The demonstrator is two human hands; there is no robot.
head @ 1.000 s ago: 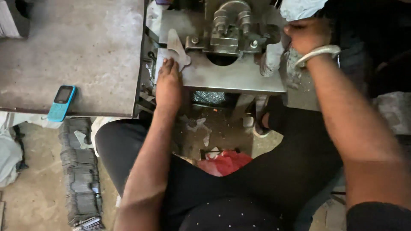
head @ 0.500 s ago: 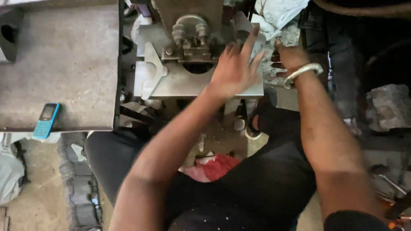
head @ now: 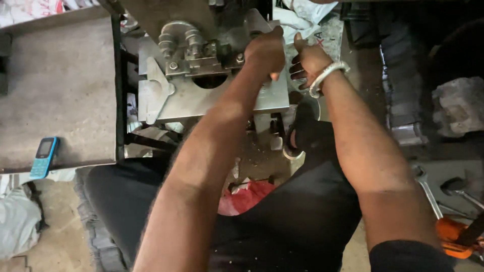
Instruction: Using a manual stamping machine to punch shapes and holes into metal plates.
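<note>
So the left hand point(head: 266, 50) has swung right across the press. A second ago it was flat on the near left corner of the steel bed plate point(head: 227, 98), next to that loose cut metal blank point(head: 154, 90); half a second ago it was mid-air with fingers spread; now it's curled into a loose fist at the plate's far right corner, up against the bolted clamp block point(head: 201, 63). Whether those fingers are pinching something small or just pressing on the plate, I can't tell, the knuckles hide it.

The right hand point(head: 308, 63), with the white bangle point(head: 327, 76) on its wrist, has barely moved. It sits just off the plate's right edge, fingers bent and half curled toward the left hand, nearly touching it. Nothing clearly visible in its grasp either.

The blank hasn't budged, it lies on the left side of the plate, well apart from both hands now. So to me it looks like the attention has gone from the blank to the right side of the machine, both hands working one spot.

Other stuff: blue phone point(head: 44, 157) on the grey table point(head: 55, 90) to the left, a spanner point(head: 427, 189) on the floor at right.
</note>
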